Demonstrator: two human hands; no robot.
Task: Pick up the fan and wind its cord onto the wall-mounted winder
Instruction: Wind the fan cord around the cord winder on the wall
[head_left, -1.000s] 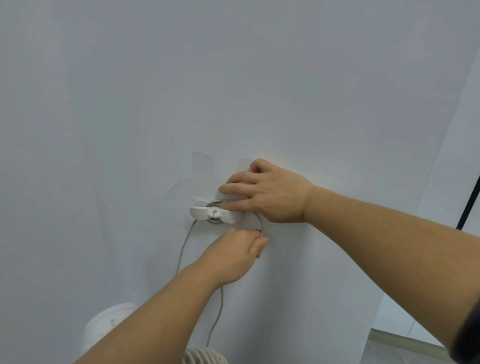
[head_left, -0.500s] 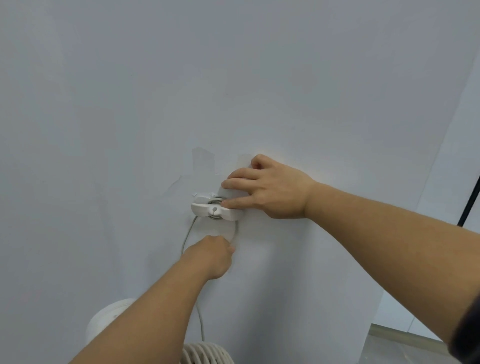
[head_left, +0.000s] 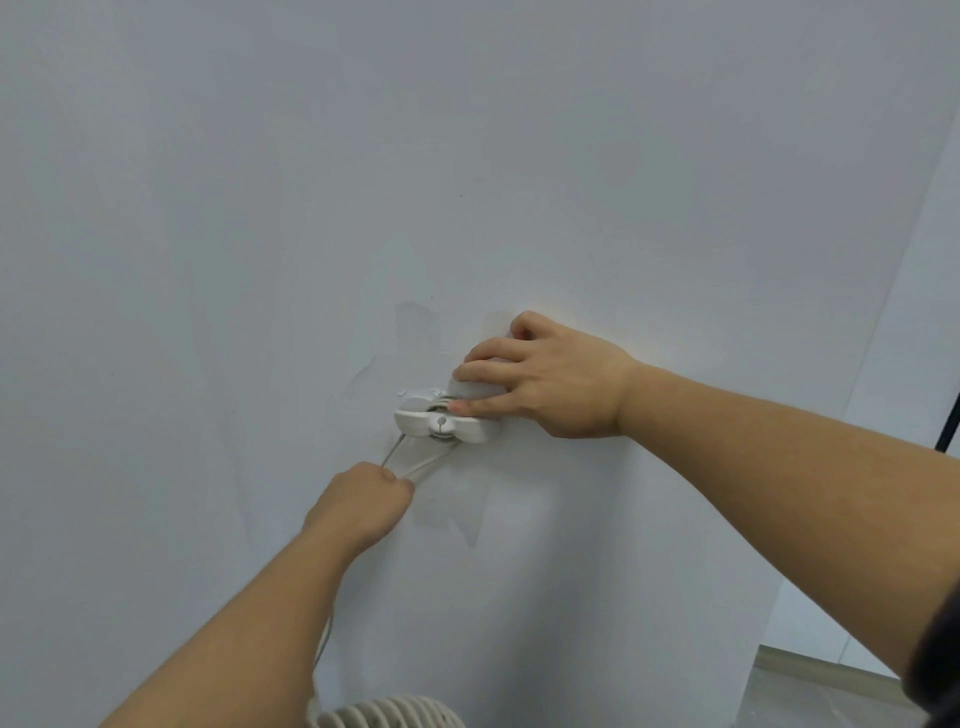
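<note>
Here, just right of the frame's centre, a white winder (head_left: 440, 423) is fixed to the pale wall (head_left: 467, 156). The right hand (head_left: 545, 382) lies against the wall with its fingers spread, the lowest fingertip pressing on the winder's upper edge to steady it. Below and to the left, the left hand (head_left: 363, 501) is closed in a fist around the cord (head_left: 415, 464), which runs taut from the fist up to the underside of the winder, where a few turns already sit in the groove. A second strand leaves the winder's left end and passes behind the fist; the cord reappears beneath the left forearm and drops toward the fan (head_left: 389, 714), whose white ribbed grille shows at the bottom edge of the frame, left of centre.

The step in hand appears to be another loop around the winder. To do it well, the pull should stay even and close to the wall, so that each turn seats in the groove rather than riding over the lip; the bracing fingertip should hold firm, since patches of torn or peeled surface around the winder suggest a weak mount.

The cord is thin, pale grey-white and flexible. Its plug cannot be seen, and how much slack is left cannot be told.
</note>
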